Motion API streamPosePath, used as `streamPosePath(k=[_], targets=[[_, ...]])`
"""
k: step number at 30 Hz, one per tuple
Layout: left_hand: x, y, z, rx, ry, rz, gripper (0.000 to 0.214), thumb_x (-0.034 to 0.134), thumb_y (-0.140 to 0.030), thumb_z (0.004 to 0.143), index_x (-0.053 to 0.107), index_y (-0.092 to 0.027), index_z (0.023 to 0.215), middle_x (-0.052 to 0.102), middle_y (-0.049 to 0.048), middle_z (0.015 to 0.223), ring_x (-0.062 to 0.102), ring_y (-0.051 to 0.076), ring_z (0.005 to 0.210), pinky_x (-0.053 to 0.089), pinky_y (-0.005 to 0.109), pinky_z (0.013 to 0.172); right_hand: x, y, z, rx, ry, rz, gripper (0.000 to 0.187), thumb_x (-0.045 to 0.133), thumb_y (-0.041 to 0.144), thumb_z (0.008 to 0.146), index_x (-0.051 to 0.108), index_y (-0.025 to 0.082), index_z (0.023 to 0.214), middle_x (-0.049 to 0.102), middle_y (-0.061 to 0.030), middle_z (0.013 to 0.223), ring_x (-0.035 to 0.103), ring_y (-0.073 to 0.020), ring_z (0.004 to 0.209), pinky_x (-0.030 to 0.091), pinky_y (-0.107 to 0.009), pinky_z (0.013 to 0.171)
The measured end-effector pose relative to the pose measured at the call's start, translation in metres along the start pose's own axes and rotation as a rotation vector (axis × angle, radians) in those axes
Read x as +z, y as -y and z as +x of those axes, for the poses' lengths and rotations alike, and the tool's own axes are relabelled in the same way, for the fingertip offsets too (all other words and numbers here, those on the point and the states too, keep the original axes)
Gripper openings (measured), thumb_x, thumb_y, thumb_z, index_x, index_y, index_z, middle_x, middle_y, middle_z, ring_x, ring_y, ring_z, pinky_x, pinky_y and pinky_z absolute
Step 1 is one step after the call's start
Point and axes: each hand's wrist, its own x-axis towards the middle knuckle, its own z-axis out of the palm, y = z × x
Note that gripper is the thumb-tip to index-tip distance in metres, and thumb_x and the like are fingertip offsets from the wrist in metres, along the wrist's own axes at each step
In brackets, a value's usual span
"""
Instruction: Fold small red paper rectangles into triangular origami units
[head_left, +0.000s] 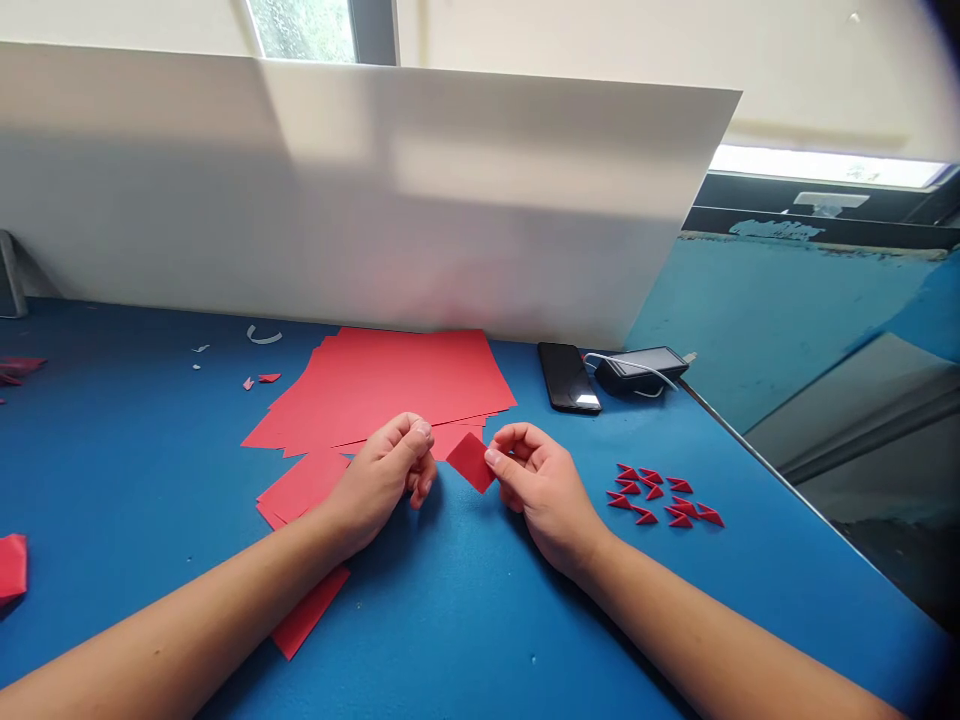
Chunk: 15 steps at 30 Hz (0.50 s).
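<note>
A small red paper piece (pixel 470 462) is pinched by one corner between the thumb and fingers of my right hand (pixel 544 490). My left hand (pixel 394 460) is just to the left, apart from that piece, its thumb pressed to the curled index finger with nothing visible in the pinch. Beneath and behind the left hand are red paper strips (pixel 304 487), partly hidden by the wrist and forearm. Beyond both hands lies a stack of large red paper sheets (pixel 397 385). On the right, several small folded red paper triangles (pixel 681 510) form a loose group.
A black phone (pixel 568 377) and a dark device with a white cable (pixel 641 370) lie at the back right of the blue table (pixel 450 620). A white board (pixel 337 200) stands along the back. Paper scraps (pixel 264 336) and more red paper (pixel 11 568) are at left.
</note>
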Motion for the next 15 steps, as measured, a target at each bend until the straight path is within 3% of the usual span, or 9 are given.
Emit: streamPosePath(k=[4, 6, 8, 11, 13, 15], targets=[[-0.0027, 0.0024, -0.0003, 0.017, 0.02, 0.03, 0.029, 0.047, -0.041, 0.092, 0.04, -0.02, 0.074, 0.05, -0.0069, 0.051, 0.043, 0.007, 0.043, 0.034, 0.018, 0.045, -0.0004, 0.0013, -0.0003, -0.004, 0.003, -0.083, 0.032, 0.068, 0.032, 0.074, 0.061, 0.016, 0.102, 0.053, 0.0039, 0.063, 0.041, -0.0069, 0.044, 0.031, -0.022, 0.042], [-0.0033, 0.0026, -0.0014, 0.04, 0.022, 0.082, 0.032, 0.049, -0.042, 0.091, 0.039, -0.019, 0.071, 0.05, -0.0069, 0.051, 0.042, 0.007, 0.042, 0.034, 0.019, 0.046, -0.0012, 0.0006, -0.0002, -0.041, 0.018, -0.125, 0.023, 0.065, 0.028, 0.075, 0.064, 0.016, 0.095, 0.053, 0.0027, 0.064, 0.043, -0.0074, 0.046, 0.034, -0.022, 0.044], [-0.0027, 0.0015, -0.0032, 0.059, 0.039, 0.173, 0.036, 0.05, -0.044, 0.091, 0.041, -0.019, 0.067, 0.049, -0.0062, 0.051, 0.042, 0.007, 0.042, 0.034, 0.02, 0.046, -0.0017, -0.001, -0.0001, -0.111, 0.003, -0.147, 0.012, 0.065, 0.024, 0.073, 0.066, 0.017, 0.082, 0.057, -0.0021, 0.082, 0.046, -0.0063, 0.05, 0.037, -0.023, 0.046], [-0.0004, -0.0015, -0.0064, 0.072, 0.093, 0.323, 0.04, 0.048, -0.046, 0.091, 0.047, -0.017, 0.064, 0.05, -0.0042, 0.05, 0.044, 0.008, 0.045, 0.035, 0.021, 0.048, -0.0008, -0.0025, -0.0005, -0.17, -0.026, -0.141, 0.007, 0.068, 0.022, 0.069, 0.067, 0.017, 0.073, 0.052, -0.0066, 0.111, 0.049, -0.0056, 0.056, 0.041, -0.023, 0.047], [0.0004, -0.0026, -0.008, 0.088, 0.116, 0.364, 0.04, 0.047, -0.044, 0.092, 0.049, -0.016, 0.063, 0.05, -0.0034, 0.051, 0.045, 0.009, 0.048, 0.035, 0.022, 0.05, 0.0007, -0.0019, -0.0014, -0.163, 0.001, -0.115, 0.009, 0.068, 0.024, 0.07, 0.068, 0.017, 0.074, 0.054, -0.0058, 0.105, 0.05, -0.0061, 0.055, 0.041, -0.023, 0.046], [-0.0002, -0.002, -0.0084, 0.097, 0.127, 0.32, 0.036, 0.048, -0.042, 0.092, 0.05, -0.016, 0.067, 0.051, -0.0038, 0.052, 0.045, 0.009, 0.048, 0.036, 0.022, 0.051, 0.0017, -0.0006, -0.0025, -0.14, 0.029, -0.103, 0.009, 0.066, 0.025, 0.073, 0.068, 0.017, 0.075, 0.058, -0.0022, 0.083, 0.05, -0.0069, 0.05, 0.04, -0.023, 0.046]])
